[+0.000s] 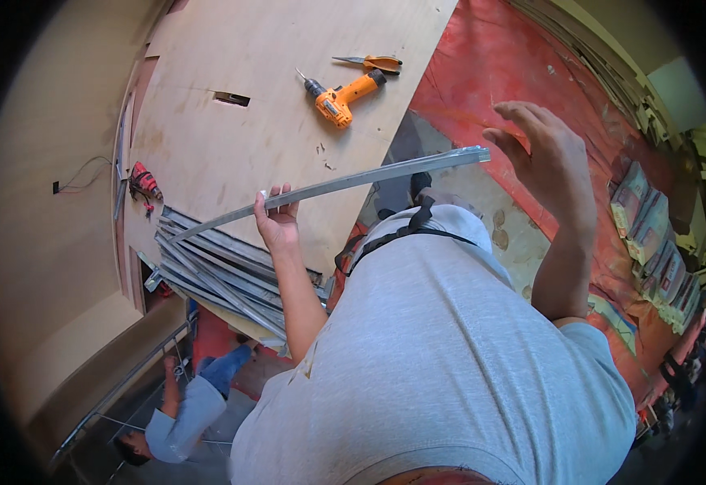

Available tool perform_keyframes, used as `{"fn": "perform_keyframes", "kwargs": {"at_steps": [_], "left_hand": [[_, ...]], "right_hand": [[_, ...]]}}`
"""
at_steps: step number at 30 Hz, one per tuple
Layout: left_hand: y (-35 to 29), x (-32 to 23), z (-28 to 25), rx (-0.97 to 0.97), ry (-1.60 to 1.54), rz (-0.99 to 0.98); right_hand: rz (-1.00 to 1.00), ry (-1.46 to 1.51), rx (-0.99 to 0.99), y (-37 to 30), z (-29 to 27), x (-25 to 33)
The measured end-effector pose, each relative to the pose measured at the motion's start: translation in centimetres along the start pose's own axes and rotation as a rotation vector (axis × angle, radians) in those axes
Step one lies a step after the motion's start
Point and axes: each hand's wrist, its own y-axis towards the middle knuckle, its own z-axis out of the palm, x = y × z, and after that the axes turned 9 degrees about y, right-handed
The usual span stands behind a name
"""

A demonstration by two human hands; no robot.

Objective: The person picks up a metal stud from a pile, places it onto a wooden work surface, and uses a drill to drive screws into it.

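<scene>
My left hand (278, 222) grips a long, thin metal profile (369, 176) near its middle, fingers curled round it. One end of the profile rests at or over a stack of similar metal strips (227, 271) on the left of the wooden board; its other end sticks out past the board's edge. Close to that free end, my right hand (543, 149) is raised with its fingers apart and nothing in them. A small gap shows between the right fingers and the profile's tip.
On the wooden board (207, 153) lie an orange cordless drill (343, 99), orange-handled pliers (373, 62) and a red power tool (144, 181). Red sheeting (490, 73) covers the floor at right, beside stacked bags (652, 234). Another person (187, 412) is at lower left, near metal scaffolding.
</scene>
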Motion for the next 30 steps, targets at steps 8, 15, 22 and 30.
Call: {"fn": "perform_keyframes", "kwargs": {"at_steps": [8, 15, 22, 30], "left_hand": [[0.0, -0.3, 0.2, 0.027, -0.020, 0.030], [-1.5, -0.7, 0.3, 0.143, -0.086, 0.053], [-2.7, -0.6, 0.6, 0.191, -0.048, 0.093], [-3.7, -1.6, 2.5, 0.278, -0.125, 0.139]], "right_hand": [[-0.094, 0.103, 0.173, -1.2, 5.0, 1.7], [-0.219, 0.056, 0.517, -1.8, 11.0, 4.7], [-0.255, -0.034, 0.568, -2.3, 14.1, 3.6], [-0.011, 0.179, 0.751, -1.9, 17.0, 1.5]]}}
